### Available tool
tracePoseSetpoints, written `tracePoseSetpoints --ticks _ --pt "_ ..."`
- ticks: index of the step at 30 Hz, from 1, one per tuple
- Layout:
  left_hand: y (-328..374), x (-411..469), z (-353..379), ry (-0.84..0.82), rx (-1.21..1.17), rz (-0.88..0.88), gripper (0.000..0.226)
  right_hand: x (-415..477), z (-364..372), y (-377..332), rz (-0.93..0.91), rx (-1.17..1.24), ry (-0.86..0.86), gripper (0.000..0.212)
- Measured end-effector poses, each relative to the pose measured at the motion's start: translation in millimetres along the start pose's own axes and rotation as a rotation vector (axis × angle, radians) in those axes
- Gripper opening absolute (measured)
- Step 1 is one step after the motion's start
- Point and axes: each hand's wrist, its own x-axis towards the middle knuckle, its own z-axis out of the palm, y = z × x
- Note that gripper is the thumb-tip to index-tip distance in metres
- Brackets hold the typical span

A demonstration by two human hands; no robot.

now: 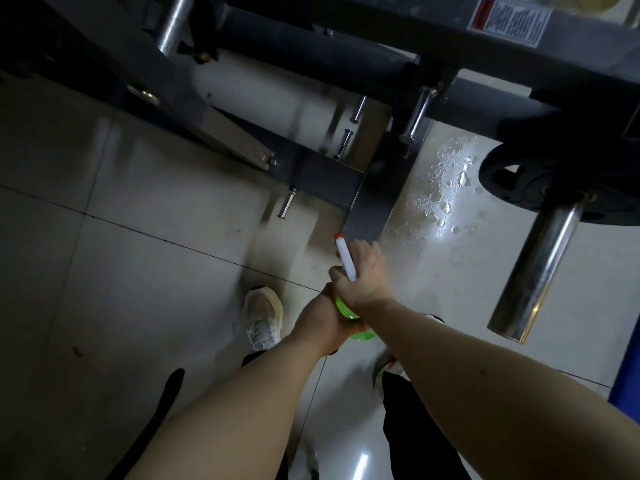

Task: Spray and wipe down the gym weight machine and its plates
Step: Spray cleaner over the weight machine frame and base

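A green spray bottle (360,332) with a white spray head and red nozzle tip (344,256) is held in both hands above the tiled floor. My left hand (320,323) wraps around the green body from below. My right hand (362,275) grips the white head at the top. The nozzle points toward the grey steel frame (367,209) of the weight machine. A black weight plate (519,183) sits on a chrome sleeve (533,271) at the right.
Spray droplets and a wet patch (446,181) lie on the pale tiles beside the frame. Several chrome pegs (286,202) stick out of the frame's base. My shoes (262,318) stand on the floor below the hands. A blue object (625,386) is at the right edge.
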Motion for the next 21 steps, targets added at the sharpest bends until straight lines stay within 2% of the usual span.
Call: tracePoseSetpoints --ticks 4,6,8,11,13,17,21 --pt "3.6 0.0 1.8 -0.069 0.002 0.022 0.078 0.6 -0.5 8.5 0.008 0.071 0.043 0.031" --pt "0.4 3.6 0.1 -0.022 0.080 -0.012 0.067 0.6 1.0 12.6 -0.008 0.135 0.059 0.027" --pt "-2.6 5.0 -3.5 0.018 0.123 -0.042 0.066 -0.9 4.1 16.1 0.023 0.171 0.033 0.021" --pt "-5.7 5.9 -1.7 -0.035 0.119 -0.062 0.073 -3.2 5.0 24.7 0.200 0.175 0.054 0.012" --pt "-4.4 5.4 0.7 -0.064 0.118 -0.070 0.067 -6.0 2.7 29.4 0.315 0.192 0.092 0.012" --pt "-1.8 8.0 8.6 -0.050 0.152 -0.047 0.060 -13.4 0.2 31.5 0.177 0.205 0.135 0.012" --pt "-4.8 19.9 19.8 -0.063 0.184 -0.030 0.061 -8.0 6.8 52.5 0.187 0.271 0.166 0.008"
